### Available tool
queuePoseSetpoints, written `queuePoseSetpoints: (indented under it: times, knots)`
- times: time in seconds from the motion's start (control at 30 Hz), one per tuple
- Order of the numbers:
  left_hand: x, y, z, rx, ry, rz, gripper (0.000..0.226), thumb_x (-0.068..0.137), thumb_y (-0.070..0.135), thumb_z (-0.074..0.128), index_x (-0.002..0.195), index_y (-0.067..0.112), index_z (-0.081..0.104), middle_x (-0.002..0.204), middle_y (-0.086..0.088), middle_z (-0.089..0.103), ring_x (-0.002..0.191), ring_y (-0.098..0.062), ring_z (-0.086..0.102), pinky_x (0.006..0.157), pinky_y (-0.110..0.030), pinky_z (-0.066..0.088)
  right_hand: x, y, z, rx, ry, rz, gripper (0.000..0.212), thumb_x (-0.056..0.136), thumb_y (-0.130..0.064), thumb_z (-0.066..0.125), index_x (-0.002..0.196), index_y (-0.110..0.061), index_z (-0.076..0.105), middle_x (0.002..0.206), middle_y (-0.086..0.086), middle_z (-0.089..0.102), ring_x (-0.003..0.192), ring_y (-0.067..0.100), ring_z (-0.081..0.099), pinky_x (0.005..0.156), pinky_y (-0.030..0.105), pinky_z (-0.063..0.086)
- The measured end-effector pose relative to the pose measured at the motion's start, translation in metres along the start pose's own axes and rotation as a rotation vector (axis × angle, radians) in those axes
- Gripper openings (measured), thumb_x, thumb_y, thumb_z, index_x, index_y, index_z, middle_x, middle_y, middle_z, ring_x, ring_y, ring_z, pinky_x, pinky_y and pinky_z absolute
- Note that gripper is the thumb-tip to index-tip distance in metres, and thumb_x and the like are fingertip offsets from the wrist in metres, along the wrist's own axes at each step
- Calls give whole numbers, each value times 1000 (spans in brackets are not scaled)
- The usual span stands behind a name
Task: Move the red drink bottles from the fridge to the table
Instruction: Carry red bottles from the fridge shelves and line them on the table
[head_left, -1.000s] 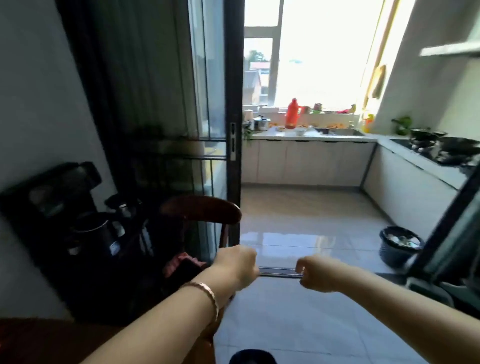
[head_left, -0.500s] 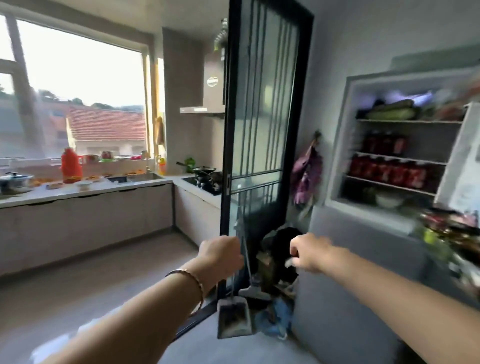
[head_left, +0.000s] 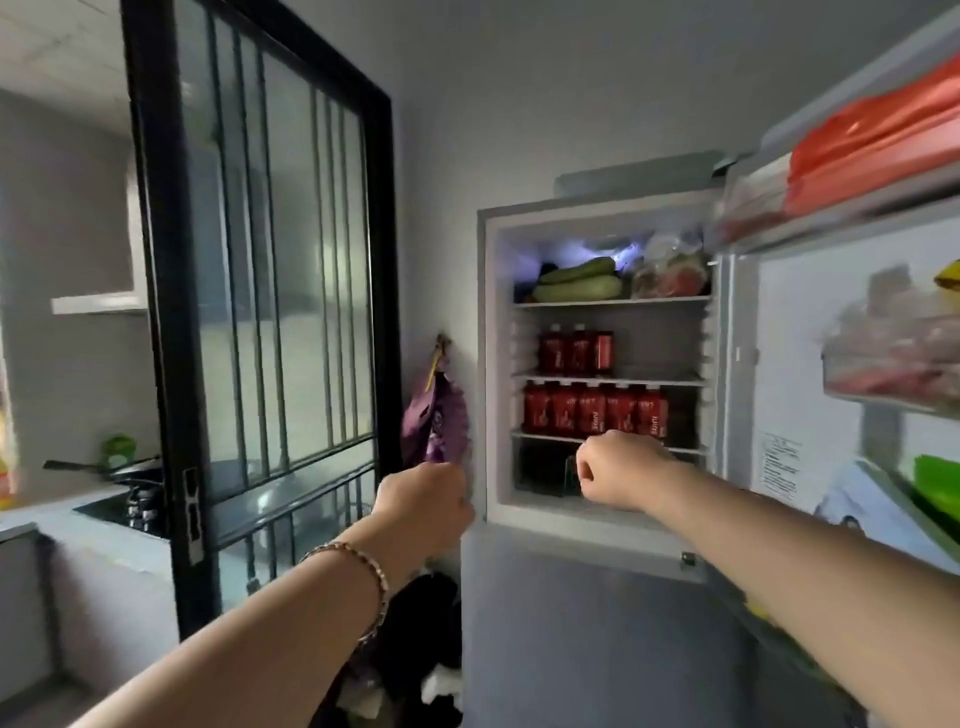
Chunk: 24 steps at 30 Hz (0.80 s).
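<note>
At the reach step before the open fridge (head_left: 486, 364), left hand (head_left: 423, 501) and right hand (head_left: 618, 473) have fingers curled on nothing; next, uncurl and grip red drink bottles (head_left: 595, 415).

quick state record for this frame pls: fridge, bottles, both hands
fridge: open, door swung right
red drink bottles: inside, short row on middle shelf, longer row on shelf below
left hand: fisted, empty, left of fridge opening
right hand: fisted, empty, in front of longer row
green vegetables: top shelf

Inside the fridge (head_left: 488, 364), drink bottles (head_left: 595, 415) stand on two shelves (head_left: 654, 378) below the vegetables (head_left: 576, 280).
</note>
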<state>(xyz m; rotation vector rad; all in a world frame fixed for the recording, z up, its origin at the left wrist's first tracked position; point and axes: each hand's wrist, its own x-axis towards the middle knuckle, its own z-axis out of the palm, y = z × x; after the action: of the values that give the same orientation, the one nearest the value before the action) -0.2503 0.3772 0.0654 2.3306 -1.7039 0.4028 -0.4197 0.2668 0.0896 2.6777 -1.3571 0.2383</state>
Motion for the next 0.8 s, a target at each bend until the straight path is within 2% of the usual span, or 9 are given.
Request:
queuePoseSetpoints:
  times: [0.13, 0.2, 0.27, 0.37, 0.53, 0.6, 0.67, 0.73, 0.8]
  knots:
    - [115, -12, 27, -62, 16, 71, 21, 89, 23, 43, 96, 15, 61, 101, -2, 66, 93, -26, 62, 73, -29, 42, 89, 28, 8, 10, 23, 128, 22, 87, -11, 46, 93, -10, 66, 88, 5, 64, 75, 26, 59, 62, 31, 45]
    - [169, -13, 41, -104, 29, 92, 20, 89, 24, 43, 97, 17, 60, 100, -1, 66, 92, -25, 62, 75, -29, 42, 128, 46, 13, -10, 36, 179, 20, 89, -13, 46, 93, -10, 65, 91, 5, 66, 81, 26, 61, 66, 32, 46]
    - [219, -8, 56, -159, 33, 122, 21, 89, 23, 43, 98, 18, 61, 100, -1, 66, 90, -23, 62, 70, -28, 42, 164, 67, 20, -13, 53, 224, 19, 89, -14, 47, 94, -11, 66, 96, 4, 67, 86, 25, 62, 69, 32, 49]
    - [284, 7, 80, -207, 31, 163, 21, 90, 21, 42, 99, 18, 61, 94, -1, 64, 83, -23, 60, 66, -28, 40, 214, 97, 35, 41, 105, 284, 20, 88, -23, 53, 102, -16, 66, 105, 1, 66, 95, 24, 62, 82, 35, 53]
    - [378, 44, 117, -283, 119, 222, 17, 92, 25, 42, 98, 20, 57, 88, 4, 58, 74, -18, 52, 64, -28, 40, 296, 146, 60, 61, 157, 337, 27, 89, -25, 54, 114, -18, 61, 112, 2, 65, 101, 24, 62, 85, 34, 52]
    - [415, 59, 128, -316, 190, 232, 19, 93, 27, 42, 103, 23, 57, 93, 4, 62, 76, -16, 54, 67, -28, 46, 334, 172, 66, 60, 195, 332, 33, 90, -24, 54, 122, -18, 55, 113, 3, 63, 101, 24, 62, 82, 32, 51]
    - [453, 73, 135, -323, 249, 243, 20, 93, 26, 42, 108, 23, 56, 100, 3, 64, 78, -15, 54, 68, -28, 45, 376, 199, 68, 84, 234, 320, 42, 91, -23, 54, 131, -19, 45, 114, 5, 62, 101, 25, 62, 77, 33, 49]
    - [490, 84, 138, -312, 291, 245, 23, 94, 25, 41, 111, 22, 56, 103, 2, 64, 83, -17, 57, 69, -29, 43, 426, 228, 66, 160, 260, 310, 51, 90, -26, 56, 137, -23, 37, 118, 7, 61, 105, 28, 61, 80, 35, 49]
    - [526, 92, 141, -323, 305, 235, 26, 93, 24, 42, 116, 22, 56, 108, 2, 64, 92, -19, 60, 74, -30, 45, 480, 254, 64, 244, 285, 271, 53, 85, -32, 60, 133, -28, 38, 118, 7, 62, 108, 30, 61, 88, 40, 50]
